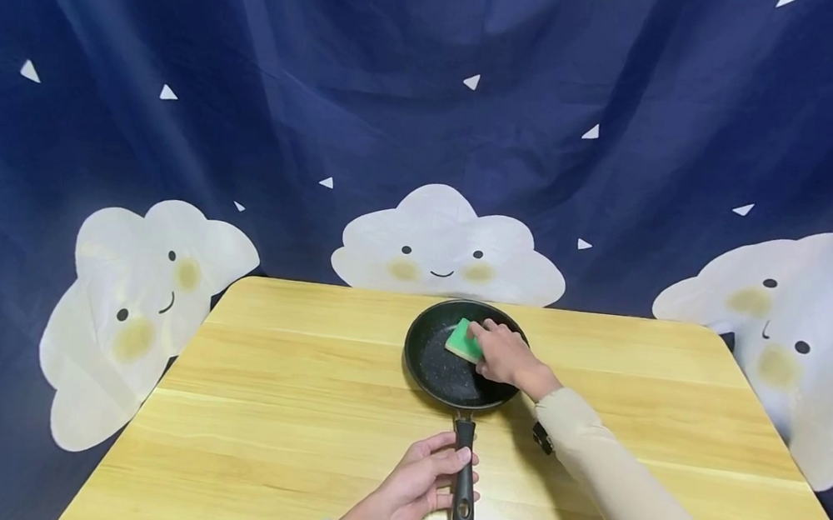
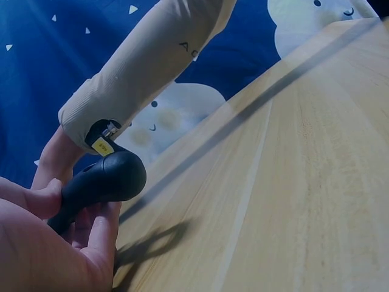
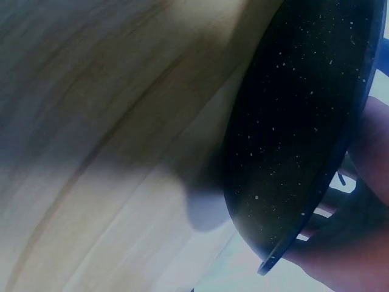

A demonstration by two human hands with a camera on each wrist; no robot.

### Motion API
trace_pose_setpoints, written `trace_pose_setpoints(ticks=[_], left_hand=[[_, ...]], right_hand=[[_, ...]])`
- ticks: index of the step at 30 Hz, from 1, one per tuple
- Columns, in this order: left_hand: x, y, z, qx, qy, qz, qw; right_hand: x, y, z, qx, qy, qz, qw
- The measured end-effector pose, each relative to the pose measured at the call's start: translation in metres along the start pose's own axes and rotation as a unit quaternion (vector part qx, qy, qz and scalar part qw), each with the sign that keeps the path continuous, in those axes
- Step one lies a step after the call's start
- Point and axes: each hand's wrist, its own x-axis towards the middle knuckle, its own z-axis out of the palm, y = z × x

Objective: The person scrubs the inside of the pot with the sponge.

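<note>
A black frying pan (image 1: pixel 443 380) with a speckled surface is near the table's far side, its handle (image 1: pixel 464 499) pointing toward me. My left hand (image 1: pixel 413 486) grips that handle, thumb on top and fingers beneath. In the left wrist view the handle's rounded end (image 2: pixel 124 176) sticks out past the left hand (image 2: pixel 55 243). My right hand (image 1: pixel 505 354) holds a green sponge (image 1: pixel 463 341) with a pale underside inside the pan. From the right wrist, the pan's outer side (image 3: pixel 292 140) hides the sponge and part of the right hand (image 3: pixel 364 207).
The wooden table (image 1: pixel 283 389) spreads out around the pan. Behind it hangs a dark blue curtain (image 1: pixel 403 83) with white clouds and triangles. A black wrist device (image 1: pixel 542 438) shows under the right sleeve (image 1: pixel 621 481).
</note>
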Motion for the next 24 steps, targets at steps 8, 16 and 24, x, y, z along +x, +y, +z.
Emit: trace_pose_setpoints(ticks=[8,16,24], left_hand=[[0.002,0.001,0.000,-0.003,-0.001,-0.002,1.0000],[0.003,0.002,-0.001,-0.002,-0.003,-0.007,1.0000],[0.003,0.001,-0.002,-0.004,-0.003,-0.006,1.0000]], right_hand=[[-0.007,0.000,0.000,0.018,0.000,-0.011,0.9998],[-0.015,-0.001,0.001,0.039,0.008,-0.029,0.9988],[-0.021,-0.006,0.001,0.048,0.006,-0.054,0.9973]])
